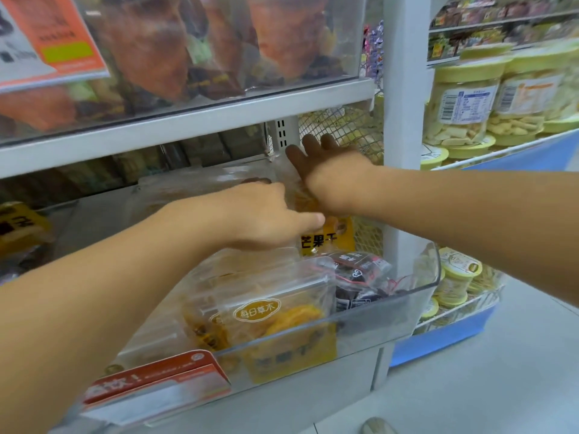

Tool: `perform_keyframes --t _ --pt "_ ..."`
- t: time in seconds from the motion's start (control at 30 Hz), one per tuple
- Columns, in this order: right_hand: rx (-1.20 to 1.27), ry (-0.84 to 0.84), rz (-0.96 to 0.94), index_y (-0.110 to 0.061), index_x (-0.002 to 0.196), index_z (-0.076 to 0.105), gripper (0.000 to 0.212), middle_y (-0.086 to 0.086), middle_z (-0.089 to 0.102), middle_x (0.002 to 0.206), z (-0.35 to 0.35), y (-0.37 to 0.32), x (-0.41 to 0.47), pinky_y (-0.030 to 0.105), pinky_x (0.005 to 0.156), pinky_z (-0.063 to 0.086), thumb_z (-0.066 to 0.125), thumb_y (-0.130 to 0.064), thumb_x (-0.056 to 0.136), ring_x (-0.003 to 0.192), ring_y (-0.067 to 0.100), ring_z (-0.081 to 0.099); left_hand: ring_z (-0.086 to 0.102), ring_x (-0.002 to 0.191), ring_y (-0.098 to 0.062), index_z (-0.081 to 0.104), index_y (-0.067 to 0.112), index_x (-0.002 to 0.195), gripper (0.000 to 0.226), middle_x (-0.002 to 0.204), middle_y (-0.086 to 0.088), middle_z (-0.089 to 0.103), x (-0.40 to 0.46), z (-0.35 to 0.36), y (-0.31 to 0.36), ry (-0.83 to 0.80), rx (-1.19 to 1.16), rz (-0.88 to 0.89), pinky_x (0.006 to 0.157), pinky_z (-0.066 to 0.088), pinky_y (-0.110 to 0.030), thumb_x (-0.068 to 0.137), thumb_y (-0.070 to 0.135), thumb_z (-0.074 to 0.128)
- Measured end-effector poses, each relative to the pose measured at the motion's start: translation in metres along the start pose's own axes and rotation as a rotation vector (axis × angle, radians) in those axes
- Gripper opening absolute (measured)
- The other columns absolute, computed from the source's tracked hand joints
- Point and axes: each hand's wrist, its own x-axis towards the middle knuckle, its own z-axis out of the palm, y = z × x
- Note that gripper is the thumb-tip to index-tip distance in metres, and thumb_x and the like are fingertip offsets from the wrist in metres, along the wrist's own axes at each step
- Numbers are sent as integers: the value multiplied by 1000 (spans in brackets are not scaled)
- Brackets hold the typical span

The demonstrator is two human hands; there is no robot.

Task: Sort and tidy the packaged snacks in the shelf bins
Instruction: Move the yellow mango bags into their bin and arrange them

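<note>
Clear plastic bin (pixel 416 296), landmark, pulled forward under a white shelf (pixel 188 123).

At its front wall: red-and-white price tag (pixel 156 386), blurred. Just behind the wall, inside: yellow mango packet (pixel 282 321), upright, clear window at top. Right of that, inside: dark packets (pixel 360 274) with red marks, heaped.

Mid-bin: second yellow packet (pixel 329 236), standing, printed lettering showing, upper part hidden by both wrists. Left hand (pixel 266 214) laid on it, thumb against its top edge, fingers curled over clear-wrapped packets beyond; exact grasp cannot be told. Right hand (pixel 322 161) reaching over the bin's rear, fingers straight and spread, holding nothing, palm close to the packet top.

Behind the bin: wire mesh panel (pixel 344 126) and slotted white upright.

Above the bin: upper clear bin of reddish-brown packets (pixel 150 48), orange tag on front.

Right of the bin, past a white post: lidded tubs (pixel 463 98) of pale snacks, stacked on neighbouring shelves.
</note>
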Motion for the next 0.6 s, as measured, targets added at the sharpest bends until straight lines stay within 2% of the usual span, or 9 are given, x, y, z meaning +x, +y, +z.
perform_keyframes --t 0.07,0.17,0.27,0.33,0.4,0.47,0.5,0.53,0.6 --pt "-82 59 -37 -15 148 9 120 13 31 140 0 2 -3 47 79 48 85 -58 64 124 35 40 40 141 -25 29 20 154 103 159 -4 36 -8 2 -4 31 -16 24 113 36 -40 77 85 46" --pt "-132 106 -79 -13 148 9 122 13 31 138 1 0 -5 44 75 48 85 -58 62 123 34 41 37 143 -23 23 21 156 99 161 -1 33 -12 2 -9 45 -45 46 114 35 -42 80 80 48" --pt "-83 102 -96 -16 153 5 124 12 29 143 2 0 -9 46 80 52 84 -56 65 126 35 42 36 144 -23 26 19 156 93 161 -3 32 -14 1 -9 44 -63 79 116 33 -42 86 79 37" --pt "37 23 -57 -19 156 5 123 11 30 148 -6 6 -18 48 90 52 82 -59 68 130 35 42 33 146 -22 29 15 155 84 162 -4 31 -20 0 -11 38 -75 92 118 29 -37 93 72 29" --pt "225 20 -34 -15 149 34 88 11 45 140 -18 16 -37 46 93 51 75 -53 81 123 33 50 37 142 -21 41 15 148 73 156 -4 39 -32 -6 -14 51 -86 147 115 29 -34 97 64 25" --pt "493 122 -79 -7 110 66 33 9 65 98 -28 26 -65 36 76 49 64 -37 94 89 23 61 36 142 -16 47 23 146 80 153 4 42 -47 -12 -15 89 -121 211 116 27 -31 87 70 20" --pt "652 121 -115 -6 90 68 30 4 60 74 -33 29 -80 31 65 43 59 -33 98 68 17 56 29 146 -12 42 29 150 87 158 9 34 -56 -13 -15 98 -142 216 118 21 -28 80 76 19" --pt "795 29 -152 -8 83 68 33 -3 54 62 -40 27 -95 27 59 39 57 -34 100 58 12 49 19 150 -8 33 34 153 92 162 13 24 -66 -10 -14 93 -151 211 120 14 -28 77 83 18" --pt "871 -287 -231 -20 99 72 31 -13 63 73 -49 20 -113 23 70 46 55 -46 98 70 6 57 6 152 -4 21 43 155 95 165 16 9 -81 3 -11 89 -72 215 125 7 -36 75 93 14"
